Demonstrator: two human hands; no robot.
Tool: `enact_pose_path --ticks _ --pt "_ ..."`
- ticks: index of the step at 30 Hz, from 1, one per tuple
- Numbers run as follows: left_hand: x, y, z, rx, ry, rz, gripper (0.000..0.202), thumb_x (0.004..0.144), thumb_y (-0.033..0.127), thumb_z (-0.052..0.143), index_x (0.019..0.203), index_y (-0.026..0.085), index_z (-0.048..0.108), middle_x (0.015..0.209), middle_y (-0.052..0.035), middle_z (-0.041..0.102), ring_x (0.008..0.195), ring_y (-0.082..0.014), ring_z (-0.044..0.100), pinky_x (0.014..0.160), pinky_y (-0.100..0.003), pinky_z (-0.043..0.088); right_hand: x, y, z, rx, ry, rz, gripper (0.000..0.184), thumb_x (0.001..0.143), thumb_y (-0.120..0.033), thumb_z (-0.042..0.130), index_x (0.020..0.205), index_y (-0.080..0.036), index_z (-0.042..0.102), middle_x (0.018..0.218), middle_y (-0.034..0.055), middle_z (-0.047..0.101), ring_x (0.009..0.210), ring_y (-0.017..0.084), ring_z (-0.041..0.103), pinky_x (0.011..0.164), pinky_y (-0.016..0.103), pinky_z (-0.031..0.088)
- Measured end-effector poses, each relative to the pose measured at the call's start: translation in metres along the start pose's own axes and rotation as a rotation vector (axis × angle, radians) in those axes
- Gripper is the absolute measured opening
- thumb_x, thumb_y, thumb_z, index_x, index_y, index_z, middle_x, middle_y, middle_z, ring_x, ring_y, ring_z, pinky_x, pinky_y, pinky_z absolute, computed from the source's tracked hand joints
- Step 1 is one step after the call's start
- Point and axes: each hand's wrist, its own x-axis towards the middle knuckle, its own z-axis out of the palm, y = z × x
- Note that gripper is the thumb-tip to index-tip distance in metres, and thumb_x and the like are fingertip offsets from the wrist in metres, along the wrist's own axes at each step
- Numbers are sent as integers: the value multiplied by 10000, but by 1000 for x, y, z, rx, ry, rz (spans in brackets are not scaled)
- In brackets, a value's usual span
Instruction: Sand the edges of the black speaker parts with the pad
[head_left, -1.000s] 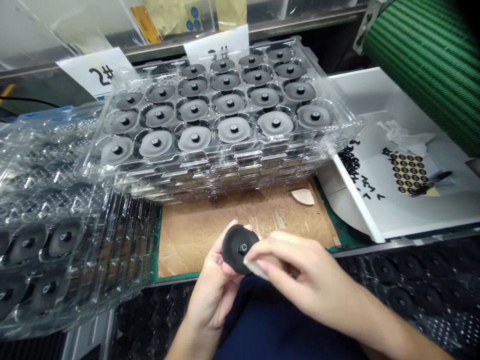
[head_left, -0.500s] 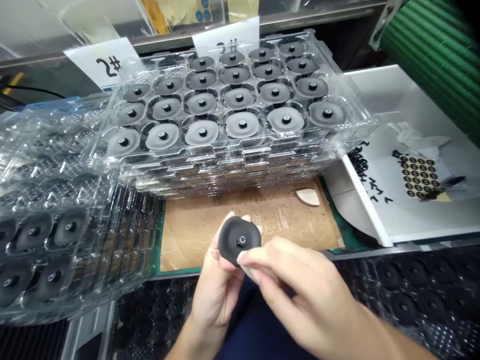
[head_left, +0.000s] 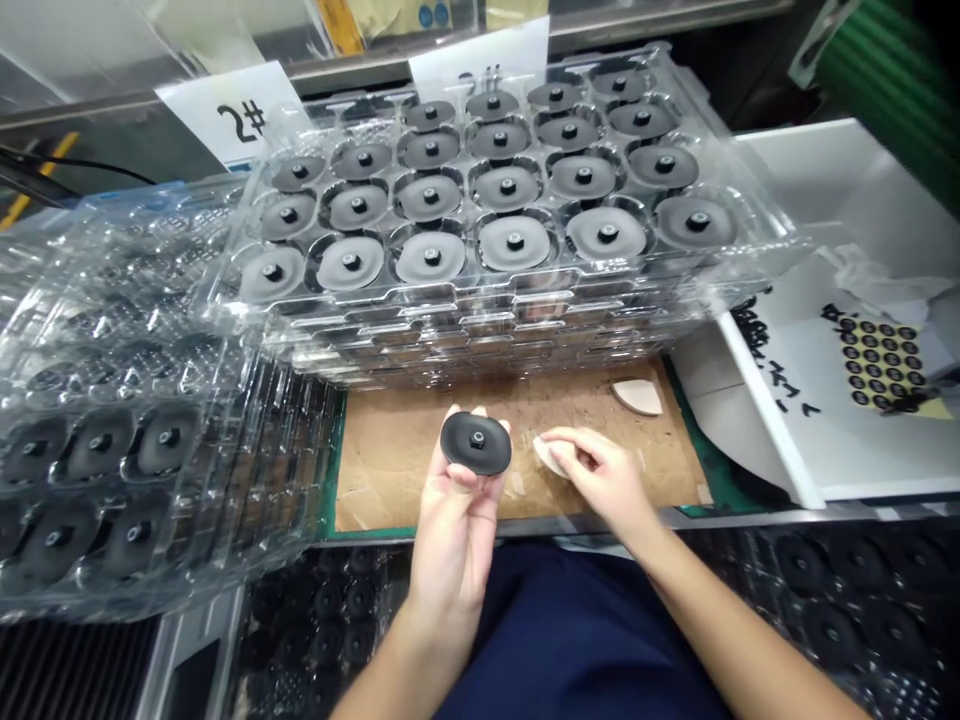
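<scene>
My left hand (head_left: 457, 510) is closed around the edge of a black rounded disc (head_left: 491, 455), its small central post facing up. The disc is held above a sheet of brown cardboard (head_left: 390, 470). To the right of it, my right hand (head_left: 604, 480) pinches a small white pad (head_left: 553, 457) over the cardboard, apart from the disc. Whether the pad touches the cardboard I cannot tell. Another off-white, wedge-shaped pad (head_left: 639, 397) lies at the cardboard's far right.
Stacked clear plastic trays (head_left: 480, 300) hold rows of similar discs behind the cardboard. More clear trays (head_left: 247, 480) stand at left. On the right, a white bin (head_left: 765, 410) contains black bits and a sheet of round stickers (head_left: 881, 360). A "2#" paper sign (head_left: 232, 115) stands behind.
My right hand has moved away from the disc to the right with the white pad, down toward the cardboard. The disc in my left hand now appears tilted flatter. The view has shifted slightly.
</scene>
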Motion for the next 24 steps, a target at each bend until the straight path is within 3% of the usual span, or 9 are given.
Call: enact_pose_path --ticks 2,4,8,11,13,16,19,22,24 --pt "-1 2 0 12 -16 -14 631 685 244 773 1269 286 537 1252 -71 626 1082 -233 627 933 -310 506 -10 8 2 8 -62 28 184 835 -230 544 824 -178 721 781 48 727 668 164 648 600 262 497" --pt "-2 3 0 33 -24 -30 637 683 270 774 1273 275 534 1247 -82 629 1096 -242 619 932 -310 505 -15 0 -3 26 -93 49 178 833 -235 551 814 -178 718 777 45 735 690 173 666 615 268 511" --pt "-4 3 1 71 -66 10 596 668 309 780 1227 276 576 1212 -72 652 1090 -240 621 909 -295 516 -4 -51 -31 79 -28 40 202 888 -274 508 954 -184 676 961 59 716 844 176 665 681 265 520" --pt "-8 2 3 92 -85 59 489 686 244 767 1152 294 628 1150 -37 686 1073 -200 626 874 -235 517 4 -93 -42 7 16 -152 187 897 -221 500 957 -175 672 895 58 696 824 171 647 708 260 499" --pt "-10 1 4 115 -69 80 476 674 178 767 1114 313 646 1138 -14 691 1067 -189 626 831 -198 523 5 -110 -41 -49 -59 -271 202 895 -166 481 946 -148 674 824 59 679 735 157 633 670 253 489" --pt "-12 -1 3 119 -56 112 475 633 167 791 1070 307 666 1138 4 690 1055 -185 628 841 -191 518 4 -113 -37 -37 -162 -275 186 889 -152 488 921 -162 670 793 31 668 648 121 602 599 220 475" --pt "-10 -3 2 109 -59 85 458 668 150 761 1084 311 658 1114 1 699 1036 -171 636 842 -192 516 3 -108 -36 -26 -132 -264 185 892 -144 484 929 -163 664 802 29 666 670 117 600 620 215 477" --pt "-8 -5 1 101 -71 68 451 690 151 743 1096 323 648 1128 2 690 1034 -176 637 825 -200 524 5 -106 -38 38 -209 -221 177 878 -136 505 919 -173 673 806 13 679 639 105 597 594 202 473" --pt "-8 -5 1 96 -69 94 433 680 152 750 1075 305 660 1120 5 690 1035 -166 631 846 -188 511 6 -106 -39 3 -161 -198 174 872 -133 506 905 -171 673 809 16 683 642 110 600 589 210 473"
